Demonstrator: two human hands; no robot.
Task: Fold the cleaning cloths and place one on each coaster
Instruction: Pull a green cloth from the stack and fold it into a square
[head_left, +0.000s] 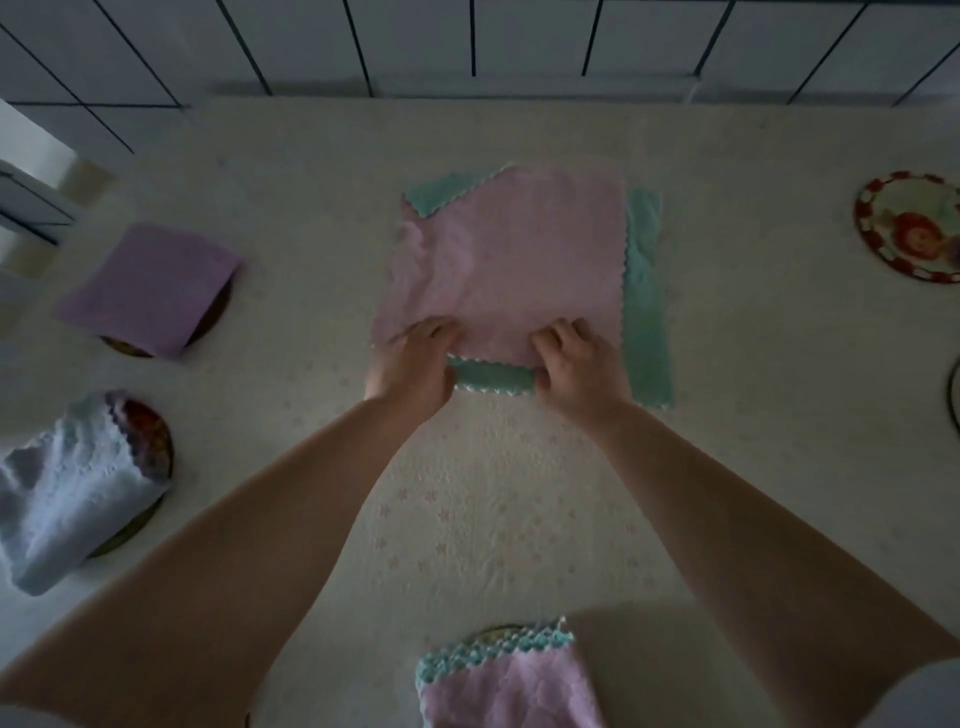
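Folding now, with the pink cloth (498, 260) spread flat in the middle of the worktop (519, 493), on top of a green cloth (644, 291) that peeks out at the right side, the near edge and the far left corner. Left hand (415, 364) and right hand (571, 358) close side by side but not touching, both at the near edge of the pink cloth, fingers curled onto it and pinching it. Looks like the start of the first fold, judging by how flat the cloth lies. Next move, as a guess: lift the near edge, carry it up to the far edge, line up the wavy borders, and take only the pink layer so the green one stays down. Could go wrong if both layers come up together or a corner slips. Off to the left, a purple folded cloth (150, 286) sitting on a coaster (208, 327) that mostly hides under it. Nearer on the left, a pale blue cloth (67, 493) lying bunched over another coaster (150, 441), half off it. Close to the body, a pink cloth with green trim (509, 680) over a coaster that barely shows. At the far right, a red and white coaster (914, 234) with nothing on it, and just a dark rim (955, 395) of one more at the frame edge. So three cloths placed, two more to fold.
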